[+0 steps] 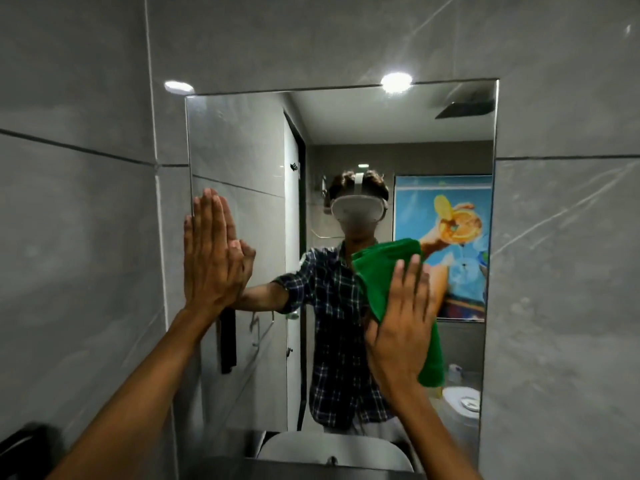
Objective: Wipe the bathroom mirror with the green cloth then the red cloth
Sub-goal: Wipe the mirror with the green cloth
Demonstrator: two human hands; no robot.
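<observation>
A: Where is the green cloth [388, 282]?

B: Against the mirror [242, 140], right of its middle, under the right hand [401, 327]. The cloth sticks out above the fingertips and hangs below the palm on the right.

A: How are that hand's fingers?

B: Stretched flat and slightly spread, pressing the cloth to the glass, not curled round it.

A: And the left hand [211, 258]?

B: Empty, fingers straight and together, palm flat on the mirror at its left edge, beside the grey tile wall [79, 216].

A: The red cloth?

B: I cannot see it. A white basin [332, 448] shows below the mirror.
</observation>
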